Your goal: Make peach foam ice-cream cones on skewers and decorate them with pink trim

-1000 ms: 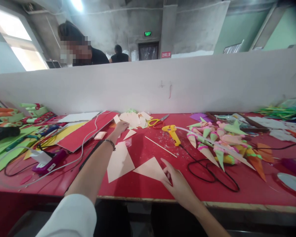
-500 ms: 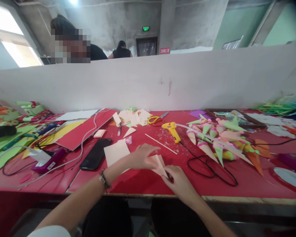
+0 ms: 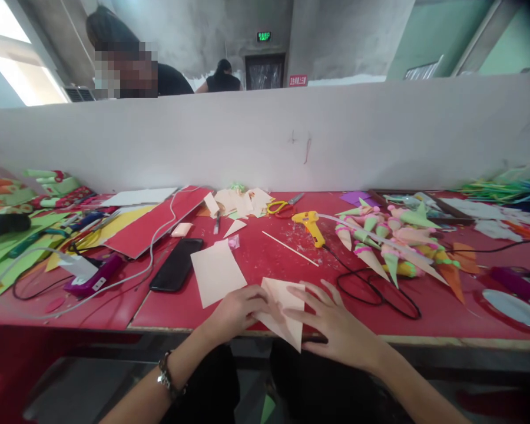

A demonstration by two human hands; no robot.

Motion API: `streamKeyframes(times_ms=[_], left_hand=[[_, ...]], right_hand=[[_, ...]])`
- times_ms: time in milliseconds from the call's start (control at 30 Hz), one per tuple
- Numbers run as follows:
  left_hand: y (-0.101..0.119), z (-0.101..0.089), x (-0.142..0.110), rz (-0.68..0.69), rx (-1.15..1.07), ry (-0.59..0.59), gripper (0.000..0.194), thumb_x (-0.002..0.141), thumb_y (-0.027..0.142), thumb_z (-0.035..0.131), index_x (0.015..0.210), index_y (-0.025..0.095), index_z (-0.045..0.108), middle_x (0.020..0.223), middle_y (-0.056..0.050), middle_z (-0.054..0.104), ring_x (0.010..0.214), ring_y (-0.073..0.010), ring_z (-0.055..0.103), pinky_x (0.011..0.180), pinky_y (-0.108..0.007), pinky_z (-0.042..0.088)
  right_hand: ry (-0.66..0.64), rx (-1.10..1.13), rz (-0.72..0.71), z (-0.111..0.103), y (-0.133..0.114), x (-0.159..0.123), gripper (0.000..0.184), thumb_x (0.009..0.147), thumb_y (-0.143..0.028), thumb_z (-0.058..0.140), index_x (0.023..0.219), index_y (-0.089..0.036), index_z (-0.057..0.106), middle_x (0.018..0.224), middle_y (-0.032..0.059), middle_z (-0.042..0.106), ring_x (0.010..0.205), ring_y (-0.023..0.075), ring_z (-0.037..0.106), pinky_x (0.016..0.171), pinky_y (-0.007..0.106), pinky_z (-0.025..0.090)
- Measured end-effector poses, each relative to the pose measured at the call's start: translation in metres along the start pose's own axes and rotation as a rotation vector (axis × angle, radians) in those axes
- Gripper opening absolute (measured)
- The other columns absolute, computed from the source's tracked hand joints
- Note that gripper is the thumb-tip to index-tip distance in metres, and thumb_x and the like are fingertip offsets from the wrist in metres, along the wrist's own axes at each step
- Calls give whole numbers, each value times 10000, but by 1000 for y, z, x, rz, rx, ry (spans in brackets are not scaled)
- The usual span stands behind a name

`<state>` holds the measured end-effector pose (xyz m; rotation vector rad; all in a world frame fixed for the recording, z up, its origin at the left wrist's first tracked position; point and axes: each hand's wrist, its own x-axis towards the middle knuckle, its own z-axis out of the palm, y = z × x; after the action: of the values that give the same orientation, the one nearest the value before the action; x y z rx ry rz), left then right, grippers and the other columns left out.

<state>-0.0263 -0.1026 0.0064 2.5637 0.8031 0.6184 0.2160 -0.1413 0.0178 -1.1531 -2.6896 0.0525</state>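
A cream sheet of craft foam or paper (image 3: pixel 287 294) lies at the table's front edge, its lower corner reaching past the edge. My left hand (image 3: pixel 241 312) pinches its left side with bent fingers. The fingers of my right hand (image 3: pixel 335 327) are spread over the sheet's right side, resting on it. Something dark shows under my right palm, too hidden to name. Left of my hands lies a second cream sheet (image 3: pixel 218 272), flat on the red table (image 3: pixel 256 244).
A black phone (image 3: pixel 176 265) lies at left, near a purple power strip (image 3: pixel 92 277) with cables. Beyond my hands are a thin stick (image 3: pixel 290 248), a yellow glue gun (image 3: pixel 309 228), scissors (image 3: pixel 285 204) and cream scraps (image 3: pixel 242 202). Several small cones (image 3: pixel 391 241) are heaped at right.
My left hand has moved down and left to the sheet's left side. My right hand's fingers have gone from curled to spread over the sheet, which is now nearer me.
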Motion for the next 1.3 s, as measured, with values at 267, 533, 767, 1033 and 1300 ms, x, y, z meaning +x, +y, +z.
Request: streamKeyframes(times_ms=[267, 533, 767, 1033, 1300], left_hand=[[-2, -5, -4, -79, 193, -43, 212, 720, 213, 576, 892, 321, 638, 1177, 27, 532, 1159, -195, 396, 1010, -391, 165], [21, 0, -10, -117, 335, -44, 217, 841, 256, 432, 976, 287, 599, 875, 9, 645, 807, -135, 555, 775, -304, 343], [21, 14, -8, -286, 248, 71, 218, 833, 259, 431, 857, 206, 641, 847, -20, 619, 776, -136, 561, 655, -231, 420], [18, 9, 1, -425, 54, 86, 243, 814, 310, 449, 681, 165, 591, 738, -16, 550, 618, -100, 513, 567, -202, 394], [14, 13, 5, -471, 133, 134, 280, 816, 328, 428, 597, 167, 494, 636, -1, 492, 602, -116, 463, 557, -221, 354]], right_hand=[[13, 109, 12, 12, -5, -1, 265, 852, -332, 411, 1078, -334, 549, 1140, 15, 571, 1058, 181, 474, 993, 471, 144], [90, 308, 75, 10, -3, -1, 261, 850, -203, 410, 996, -252, 620, 1049, 45, 617, 976, 165, 541, 851, 322, 416], [101, 447, 215, 7, 6, 7, 233, 855, -229, 388, 810, -186, 613, 878, 52, 604, 836, 144, 551, 769, 263, 430], [177, 325, 405, 26, 6, 15, 275, 835, -265, 413, 578, -172, 445, 634, 2, 459, 602, 114, 453, 561, 226, 352], [175, 179, 426, 29, 5, 18, 276, 835, -237, 396, 565, -180, 395, 625, -4, 433, 585, 108, 417, 548, 223, 300]])
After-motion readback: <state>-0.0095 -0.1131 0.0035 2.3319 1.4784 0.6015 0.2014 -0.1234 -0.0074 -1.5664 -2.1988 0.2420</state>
